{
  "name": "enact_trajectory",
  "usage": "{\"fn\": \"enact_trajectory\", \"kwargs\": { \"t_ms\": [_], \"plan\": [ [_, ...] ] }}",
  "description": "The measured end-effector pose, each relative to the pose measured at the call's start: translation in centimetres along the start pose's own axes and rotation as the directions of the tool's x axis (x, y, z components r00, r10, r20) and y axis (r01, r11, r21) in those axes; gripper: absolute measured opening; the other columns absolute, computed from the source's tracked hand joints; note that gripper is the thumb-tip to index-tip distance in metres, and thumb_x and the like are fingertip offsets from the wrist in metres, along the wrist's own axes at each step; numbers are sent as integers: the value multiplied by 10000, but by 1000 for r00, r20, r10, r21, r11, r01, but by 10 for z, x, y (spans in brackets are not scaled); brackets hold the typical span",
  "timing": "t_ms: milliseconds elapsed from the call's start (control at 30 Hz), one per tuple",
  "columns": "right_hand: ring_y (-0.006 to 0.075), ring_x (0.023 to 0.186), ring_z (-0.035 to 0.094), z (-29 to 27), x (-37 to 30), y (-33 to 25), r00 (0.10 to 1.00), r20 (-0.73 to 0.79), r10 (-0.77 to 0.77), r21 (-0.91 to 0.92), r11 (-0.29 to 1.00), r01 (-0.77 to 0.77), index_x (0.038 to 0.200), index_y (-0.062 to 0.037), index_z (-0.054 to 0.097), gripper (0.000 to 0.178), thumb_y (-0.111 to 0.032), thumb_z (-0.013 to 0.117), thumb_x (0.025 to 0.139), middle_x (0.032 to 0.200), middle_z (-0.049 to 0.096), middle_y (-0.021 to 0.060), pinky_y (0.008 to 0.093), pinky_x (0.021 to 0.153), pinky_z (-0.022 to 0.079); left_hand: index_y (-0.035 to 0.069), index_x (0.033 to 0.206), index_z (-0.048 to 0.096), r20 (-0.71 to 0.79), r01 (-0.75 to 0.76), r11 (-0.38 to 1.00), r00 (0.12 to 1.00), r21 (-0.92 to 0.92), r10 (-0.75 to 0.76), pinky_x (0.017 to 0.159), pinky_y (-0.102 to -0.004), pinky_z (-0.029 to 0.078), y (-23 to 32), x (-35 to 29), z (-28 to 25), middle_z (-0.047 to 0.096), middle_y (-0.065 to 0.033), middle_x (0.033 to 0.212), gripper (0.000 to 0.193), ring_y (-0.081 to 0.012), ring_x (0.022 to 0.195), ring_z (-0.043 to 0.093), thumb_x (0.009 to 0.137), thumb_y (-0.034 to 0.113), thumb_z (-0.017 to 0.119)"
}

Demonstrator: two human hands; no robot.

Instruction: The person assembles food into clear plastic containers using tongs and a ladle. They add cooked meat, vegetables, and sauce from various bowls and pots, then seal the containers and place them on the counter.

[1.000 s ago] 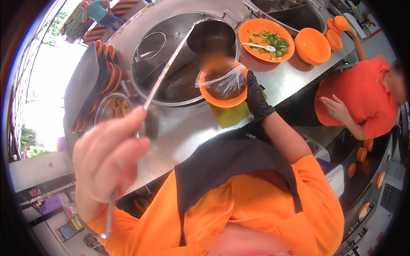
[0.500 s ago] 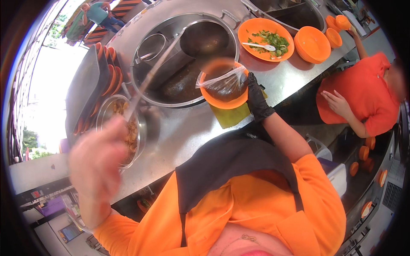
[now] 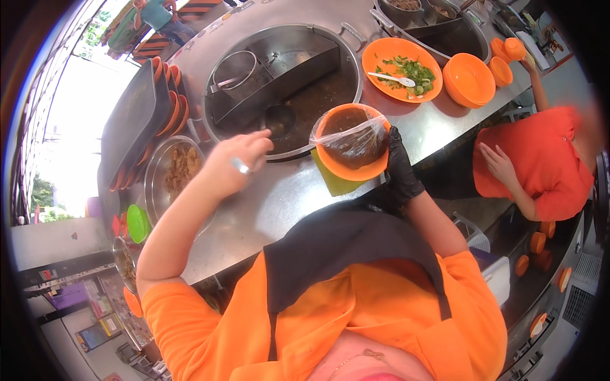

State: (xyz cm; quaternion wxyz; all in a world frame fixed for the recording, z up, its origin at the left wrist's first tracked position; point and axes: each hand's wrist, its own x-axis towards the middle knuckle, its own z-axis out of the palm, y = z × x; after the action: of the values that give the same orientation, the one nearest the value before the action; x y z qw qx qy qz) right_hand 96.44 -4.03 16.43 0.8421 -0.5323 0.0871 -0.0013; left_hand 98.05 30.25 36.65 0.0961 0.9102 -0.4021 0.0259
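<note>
My left hand (image 3: 238, 162), bare, is closed at the near edge of the large round steel pot (image 3: 357, 89), a silvery piece showing at its fingers. Just beyond it the dark bowl of a ladle (image 3: 279, 119) sits in the brown broth; its handle points toward me and is mostly hidden. My right hand (image 3: 401, 166), in a black glove, grips the right rim of an orange bowl (image 3: 352, 173). A clear plastic bag (image 3: 359, 143) lines that bowl, stretched across its top, with brown liquid inside. Dividers split the pot, and a steel strainer pot (image 3: 235, 68) stands in its left part.
Behind the bowl is an orange plate (image 3: 375, 57) of chopped greens with a white spoon. Stacked orange bowls (image 3: 470, 79) stand right of it. At left are a steel bowl of brown food (image 3: 181, 168) and trays (image 3: 130, 120). A co-worker in red (image 3: 527, 159) stands at right.
My left hand has swung right and forward from the steel food bowl to the pot. The ladle has come down from above the pot into the broth. The lined bowl has shifted slightly right and nearer.
</note>
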Motion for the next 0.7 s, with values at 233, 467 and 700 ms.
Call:
{"fn": "enact_trajectory", "kwargs": {
  "t_ms": [233,467,700],
  "plan": [
    [159,1197,499,-2,-22,-23,998,-17,53,60,997,-51,1398,-17,464,502,-402,343,1100,1302,544,77,325,1066,407,44,1031,615,-10,112,993,994,-42,-113,773,-417,564,-10,22,92,704,-126,985,183,-330,871,687,849,70,618],
    [169,1209,501,-9,-23,-16,995,50,88,203,974,-97,1409,-37,455,511,-426,359,1091,1326,531,79,330,1070,410,38,899,660,1,381,713,883,-588,-470,769,-280,521,-40,19,104,698,-56,973,203,-129,827,633,809,146,806],
    [206,1236,527,27,-49,-68,971,117,208,287,929,-233,1474,-78,383,551,-460,364,1078,1369,529,96,352,1073,440,59,1000,721,267,332,921,924,-203,-274,921,-365,495,-60,-6,67,699,-69,1070,230,-257,1062,625,783,120,767]
  ]
}}
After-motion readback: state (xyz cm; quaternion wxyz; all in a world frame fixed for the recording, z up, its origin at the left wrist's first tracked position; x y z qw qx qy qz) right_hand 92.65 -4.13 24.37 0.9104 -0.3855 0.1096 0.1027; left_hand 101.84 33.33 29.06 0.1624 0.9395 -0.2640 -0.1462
